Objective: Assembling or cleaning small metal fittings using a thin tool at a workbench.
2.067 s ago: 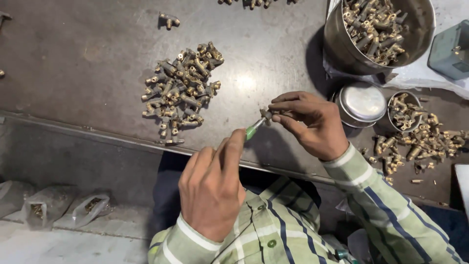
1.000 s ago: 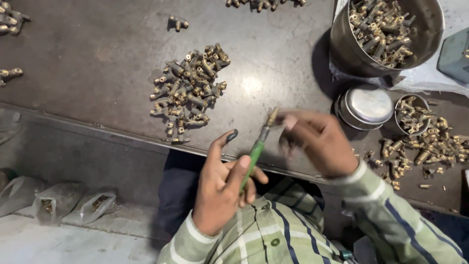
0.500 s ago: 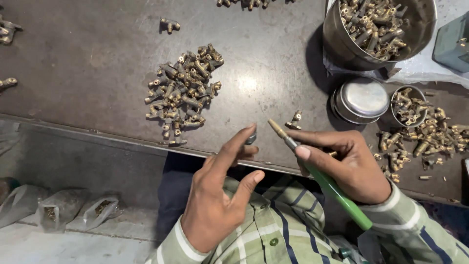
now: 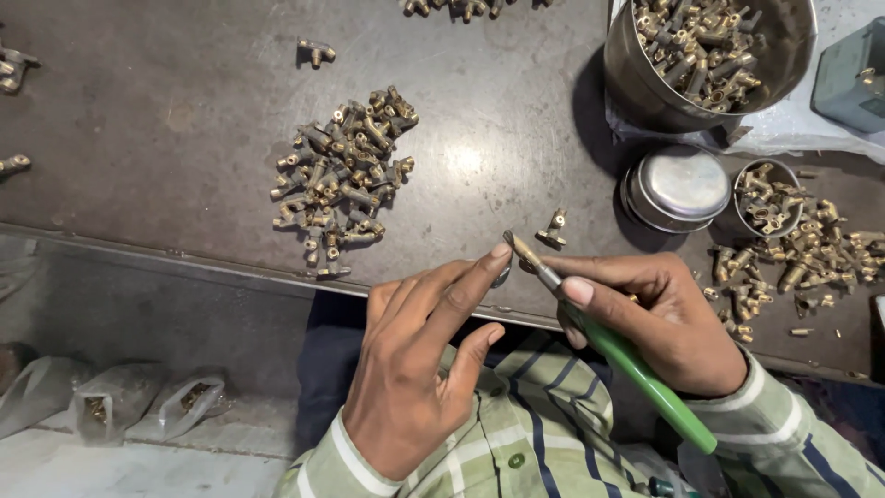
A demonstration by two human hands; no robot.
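Two hands meet at the near edge of the dark metal counter (image 4: 184,184). The right hand (image 4: 659,318) has its fingers closed around a small brush with a green plastic handle (image 4: 636,369), bristle tip pointing up-left. The left hand (image 4: 415,369) stretches its fingers out loosely, the index fingertip touching something small by the brush tip; whether it pinches a part there I cannot tell.

One small brass fitting (image 4: 554,228) lies alone on the counter just beyond the brush tip. A heap of similar brass fittings (image 4: 341,180) sits to the left, seemingly one batch, while a scattered cluster of brass pieces (image 4: 793,258) spreads at the right; judging by both piles, plenty of the work looks unfinished.

Further off stand a large steel pot full of brass parts (image 4: 710,55), a round steel lid (image 4: 678,184) and a small steel cup of fittings (image 4: 765,198). Clear plastic bags (image 4: 120,401) rest on the floor below. Nothing blocks the hands.
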